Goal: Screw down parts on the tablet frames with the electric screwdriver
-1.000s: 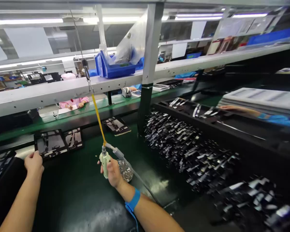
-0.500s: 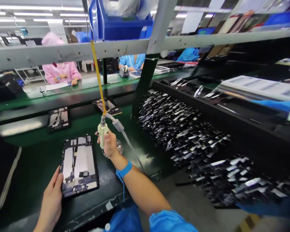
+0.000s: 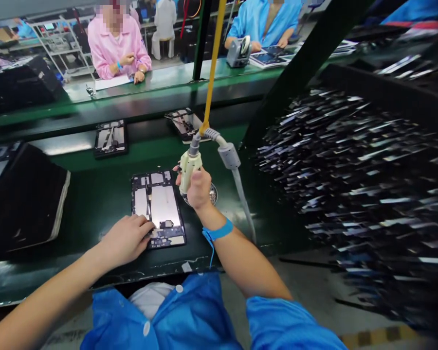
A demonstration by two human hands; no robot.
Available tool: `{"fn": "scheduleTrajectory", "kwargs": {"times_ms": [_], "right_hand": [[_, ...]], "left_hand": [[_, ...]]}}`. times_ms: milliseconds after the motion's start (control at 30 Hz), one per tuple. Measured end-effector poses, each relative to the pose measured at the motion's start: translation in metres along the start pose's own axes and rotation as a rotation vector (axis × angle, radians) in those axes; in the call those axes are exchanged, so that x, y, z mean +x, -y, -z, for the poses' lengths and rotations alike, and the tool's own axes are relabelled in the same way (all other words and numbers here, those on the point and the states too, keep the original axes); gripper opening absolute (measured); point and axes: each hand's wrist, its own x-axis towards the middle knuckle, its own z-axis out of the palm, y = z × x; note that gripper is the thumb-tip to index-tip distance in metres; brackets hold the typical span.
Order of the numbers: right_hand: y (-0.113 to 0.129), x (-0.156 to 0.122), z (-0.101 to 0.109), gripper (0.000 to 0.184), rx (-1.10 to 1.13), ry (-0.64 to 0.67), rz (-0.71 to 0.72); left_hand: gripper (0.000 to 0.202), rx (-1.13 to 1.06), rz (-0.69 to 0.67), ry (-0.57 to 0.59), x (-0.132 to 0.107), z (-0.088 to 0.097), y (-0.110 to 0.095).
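An opened tablet chassis (image 3: 159, 204) lies flat on the green bench in front of me. My left hand (image 3: 126, 238) rests on its near left corner, fingers laid over the frame and pressing it down. My right hand (image 3: 199, 188) is wrapped round a pale electric screwdriver (image 3: 187, 167), held upright just right of the chassis. The tool hangs from a yellow cord (image 3: 212, 68) and a grey cable (image 3: 237, 180) runs off it. A small round dish of screws (image 3: 212, 193) sits partly hidden behind my right hand. A blue wrist strap (image 3: 218, 230) circles my right wrist.
Two more chassis (image 3: 110, 137) (image 3: 184, 122) lie on the conveyor strip behind. A black stack (image 3: 22, 194) stands at the left. A big heap of small dark and silver parts (image 3: 350, 165) fills the right. People in pink (image 3: 115, 41) and blue (image 3: 264, 19) sit at the far bench.
My view has dropped lower. My left hand moved from the chassis's left edge onto its near corner. The screwdriver hand stays beside the chassis, above the screw dish.
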Motion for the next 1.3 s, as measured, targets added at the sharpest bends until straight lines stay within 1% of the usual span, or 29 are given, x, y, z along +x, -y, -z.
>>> {"fn": "scheduleTrajectory", "kwargs": {"times_ms": [67, 100, 167, 233, 333, 467, 533, 667, 800, 900, 1000, 1100, 1200, 1300], "right_hand": [[0.002, 0.000, 0.000, 0.058, -0.001, 0.007, -0.001], [0.002, 0.000, 0.000, 0.058, -0.004, 0.010, -0.006], [0.003, 0.000, -0.001, 0.060, -0.014, 0.010, -0.019], [0.005, 0.000, -0.001, 0.064, -0.032, 0.006, -0.029], [0.007, 0.001, -0.001, 0.066, -0.060, 0.010, -0.040], [0.011, 0.000, 0.001, 0.066, -0.109, 0.040, -0.069], [0.012, 0.000, 0.002, 0.067, -0.127, 0.048, -0.072], [0.012, 0.000, 0.002, 0.066, -0.138, 0.056, -0.055], [0.012, 0.001, 0.001, 0.064, -0.129, 0.046, -0.048], [0.012, 0.001, 0.001, 0.065, -0.131, 0.032, -0.056], [0.011, 0.001, 0.003, 0.067, -0.125, 0.029, -0.064], [0.009, 0.004, 0.006, 0.069, -0.096, 0.032, -0.067], [0.009, 0.009, 0.010, 0.062, -0.053, -0.007, -0.050], [0.009, 0.014, 0.012, 0.047, -0.086, -0.122, -0.085]], "left_hand": [[0.023, 0.064, -0.017, 0.088, 0.009, 0.008, -0.002], [0.021, 0.070, -0.033, 0.114, 0.012, 0.010, -0.002], [0.016, 0.047, -0.060, 0.129, 0.016, 0.013, 0.001], [0.013, -0.012, -0.093, 0.105, 0.015, 0.012, 0.003], [0.013, -0.090, -0.180, 0.003, 0.008, 0.001, -0.001], [0.020, -0.044, -0.303, -0.217, -0.003, -0.025, -0.009], [0.025, -0.040, -0.333, -0.303, -0.008, -0.038, -0.009], [0.032, -0.090, -0.353, -0.398, -0.015, -0.056, -0.004], [0.036, -0.114, -0.346, -0.459, -0.017, -0.066, -0.001], [0.037, -0.145, -0.309, -0.518, -0.018, -0.074, -0.004], [0.038, -0.160, -0.211, -0.571, -0.022, -0.083, -0.012], [0.039, -0.153, -0.110, -0.591, -0.021, -0.089, -0.014], [0.034, -0.148, -0.055, -0.592, -0.006, -0.087, -0.004], [0.026, -0.160, -0.024, -0.603, 0.018, -0.081, 0.014]]}}
